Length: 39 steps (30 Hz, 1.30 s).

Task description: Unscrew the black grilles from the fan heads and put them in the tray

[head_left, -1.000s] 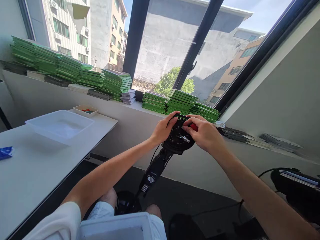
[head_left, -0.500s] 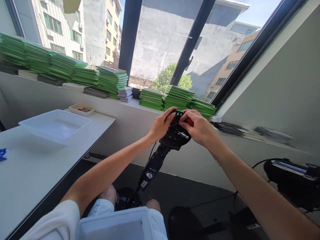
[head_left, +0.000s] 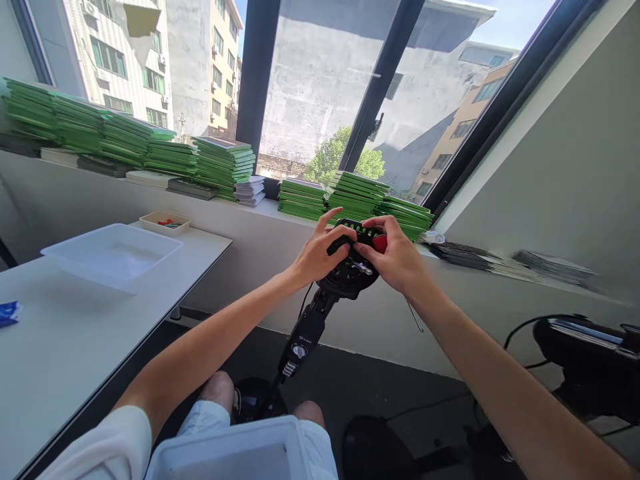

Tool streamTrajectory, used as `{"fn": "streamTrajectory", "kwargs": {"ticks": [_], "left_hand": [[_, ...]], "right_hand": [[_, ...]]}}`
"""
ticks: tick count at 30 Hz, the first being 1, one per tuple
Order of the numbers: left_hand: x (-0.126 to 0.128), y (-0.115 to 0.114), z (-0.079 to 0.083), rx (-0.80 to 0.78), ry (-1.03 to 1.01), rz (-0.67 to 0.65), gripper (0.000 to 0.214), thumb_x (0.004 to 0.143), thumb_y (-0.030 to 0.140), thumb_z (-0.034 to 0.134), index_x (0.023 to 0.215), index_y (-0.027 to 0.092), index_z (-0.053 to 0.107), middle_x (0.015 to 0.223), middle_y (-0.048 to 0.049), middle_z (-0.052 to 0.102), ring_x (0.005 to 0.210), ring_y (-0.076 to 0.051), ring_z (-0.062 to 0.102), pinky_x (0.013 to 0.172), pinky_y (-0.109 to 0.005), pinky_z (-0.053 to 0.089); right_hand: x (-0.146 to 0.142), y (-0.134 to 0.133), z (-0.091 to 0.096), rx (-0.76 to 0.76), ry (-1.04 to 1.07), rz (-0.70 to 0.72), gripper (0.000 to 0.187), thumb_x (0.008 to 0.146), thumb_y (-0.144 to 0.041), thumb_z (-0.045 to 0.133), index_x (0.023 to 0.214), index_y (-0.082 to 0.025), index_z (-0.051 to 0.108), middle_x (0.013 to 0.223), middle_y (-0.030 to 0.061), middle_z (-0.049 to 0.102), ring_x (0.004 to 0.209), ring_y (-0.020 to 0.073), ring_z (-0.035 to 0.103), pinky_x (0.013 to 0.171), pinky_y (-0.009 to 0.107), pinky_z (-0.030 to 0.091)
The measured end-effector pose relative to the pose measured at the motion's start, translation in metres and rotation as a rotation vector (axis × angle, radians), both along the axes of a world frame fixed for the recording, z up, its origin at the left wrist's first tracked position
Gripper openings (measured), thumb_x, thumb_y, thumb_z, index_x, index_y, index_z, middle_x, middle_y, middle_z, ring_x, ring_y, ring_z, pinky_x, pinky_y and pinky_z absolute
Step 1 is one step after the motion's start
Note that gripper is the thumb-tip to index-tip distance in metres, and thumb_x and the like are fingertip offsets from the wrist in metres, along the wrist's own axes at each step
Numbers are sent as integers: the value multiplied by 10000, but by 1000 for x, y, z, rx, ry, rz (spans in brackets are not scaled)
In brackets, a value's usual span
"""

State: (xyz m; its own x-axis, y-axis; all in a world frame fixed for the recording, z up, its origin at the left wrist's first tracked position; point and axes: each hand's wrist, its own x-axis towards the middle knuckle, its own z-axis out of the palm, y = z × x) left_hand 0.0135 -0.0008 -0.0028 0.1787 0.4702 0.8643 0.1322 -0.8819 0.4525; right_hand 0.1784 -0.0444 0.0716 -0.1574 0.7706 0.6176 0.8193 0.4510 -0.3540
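"Pinching what?"
"Left hand [head_left: 317, 255]: forefinger raised, grip unclear. Right hand [head_left: 400, 261] curls around a red piece [head_left: 381, 243] near the right edge of a black round head [head_left: 343, 287]."
"Handling?"
"Probably light, stiff, slippery; hold its middle."

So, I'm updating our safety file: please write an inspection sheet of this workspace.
Surface: white table at left, bearing a translucent plastic tub.
Job's things: black round device on a black stand; red object, type unclear.
Clutter: beige tray with small red items, blue packet, green-edged book stacks on windowsill.
Hands: left hand on the device; right hand gripping the red object.
Cables: at least one thin black cable beside the stand.
Surroundings: black-framed window, buildings and a tree outside.
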Motion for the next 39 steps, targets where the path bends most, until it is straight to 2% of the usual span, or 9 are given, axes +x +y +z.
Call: {"fn": "streamTrajectory", "kwargs": {"ticks": [6,13,19,24,27,30,32,35,39], "left_hand": [[-10,11,11,11,160,-63,231,964,222,572,1146,237,714,1516,-117,462,1180,-229,640,1105,-414,482],[-18,14,9,59,155,-115,207,954,245,629,1145,227,707,1506,-115,493,1416,-270,488,1185,-415,412],[-11,11,12,55,159,-15,142,953,269,659,1080,227,708,1445,-119,532,1343,-271,551,1139,-427,460],[-6,7,13,78,140,33,95,952,258,672,1026,228,723,1431,-117,552,1326,-265,573,1105,-407,490],[-5,4,8,100,102,42,112,973,276,648,1042,226,720,1454,-129,548,1336,-263,575,1088,-395,503],[-4,4,4,105,88,55,138,994,296,616,1080,245,712,1490,-118,529,1322,-255,591,1057,-379,524],[-3,5,3,104,98,64,140,1000,302,607,1073,253,716,1500,-112,523,1316,-251,597,1048,-367,530],[-2,5,5,99,123,82,130,992,307,622,1058,258,723,1480,-104,539,1347,-256,576,1071,-367,523],[-1,0,10,127,152,89,117,976,301,649,1040,241,727,1444,-115,568,1382,-265,553,1091,-371,520]], "right_hand": [[3,6,-1,-5,46,38,427,726,-389,721,1106,-247,587,1154,81,712,990,258,665,918,429,530],[5,-3,-26,7,194,-53,669,775,-635,698,1291,-237,543,1305,144,675,996,286,698,906,476,538],[9,3,-34,-28,291,-40,798,734,-745,698,1333,-243,538,1282,154,694,988,291,709,857,457,551],[7,-12,-27,133,292,-80,547,851,-680,627,1179,-243,657,1196,117,738,919,245,716,724,368,538],[2,-32,-5,437,473,80,356,929,-537,608,761,-225,643,860,46,751,666,163,683,476,264,407],[-13,-49,26,689,674,445,498,889,-432,636,487,-245,408,396,-69,348,315,95,372,328,258,237],[-28,-55,42,700,727,599,521,865,-433,635,461,-258,357,383,-92,184,280,75,228,300,260,187],[-51,-56,49,631,718,743,528,873,-457,639,471,-253,365,411,-88,185,291,69,230,300,258,194],[-66,-52,41,626,628,747,577,914,-471,616,472,-242,323,411,-83,174,308,72,247,334,268,212]]}}
